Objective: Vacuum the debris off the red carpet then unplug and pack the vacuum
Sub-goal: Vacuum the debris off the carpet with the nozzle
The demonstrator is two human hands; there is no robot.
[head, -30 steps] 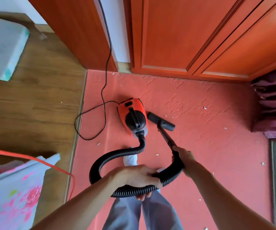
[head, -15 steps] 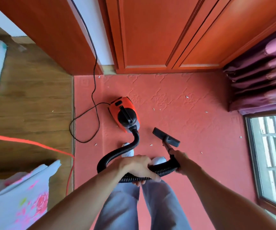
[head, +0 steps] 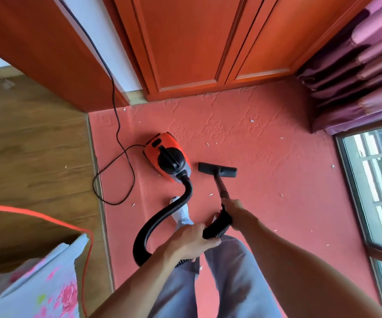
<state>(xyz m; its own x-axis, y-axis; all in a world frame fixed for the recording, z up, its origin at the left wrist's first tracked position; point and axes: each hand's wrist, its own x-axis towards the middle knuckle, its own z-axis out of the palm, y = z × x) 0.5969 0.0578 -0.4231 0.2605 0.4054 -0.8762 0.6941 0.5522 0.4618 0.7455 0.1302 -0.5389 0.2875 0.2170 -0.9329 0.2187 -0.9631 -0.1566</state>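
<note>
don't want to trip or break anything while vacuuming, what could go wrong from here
1. The black power cord lies in a slack loop beside the vacuum body; pulling the body along could snag it or trip a foot.
2. The hose, gripped by the left hand, crosses over the shoe; a step forward might tangle it.
3. Scraps lie toward the curtain; the nozzle on the wand in the right hand could suck in fabric there.

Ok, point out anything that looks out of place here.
White scraps lie scattered over the carpet, with one or two on the wood floor. The black cord of the vacuum sprawls in a loose loop across the carpet's edge, a possible trip hazard. Nothing looks damaged.
</note>
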